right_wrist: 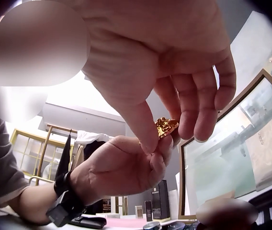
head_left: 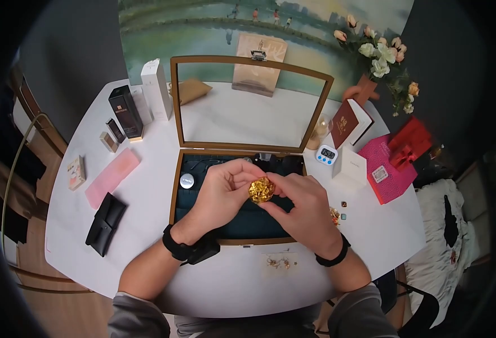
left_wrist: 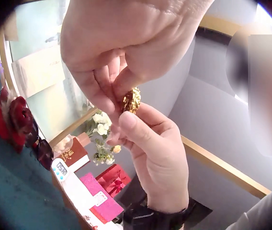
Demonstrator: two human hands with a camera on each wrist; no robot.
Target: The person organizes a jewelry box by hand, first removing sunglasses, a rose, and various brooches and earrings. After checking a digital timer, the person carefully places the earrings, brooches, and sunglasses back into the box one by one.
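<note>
Gold crinkled piece (head_left: 261, 190), pinched between thumb and fingers of both the left hand (head_left: 222, 192) and the right hand (head_left: 302, 205), is held above the dark green lining (head_left: 248, 224) of a wooden-framed case (head_left: 267, 242), whose clear-paned lid (head_left: 214, 60) stands raised behind, with a round silver tin (head_left: 186, 181) inside at left.

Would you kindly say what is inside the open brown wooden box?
The box holds a round silver object, dark sunglasses and a red flower. The left hand and right hand, holding a textured gold ornament, cover what lies behind them.
</note>
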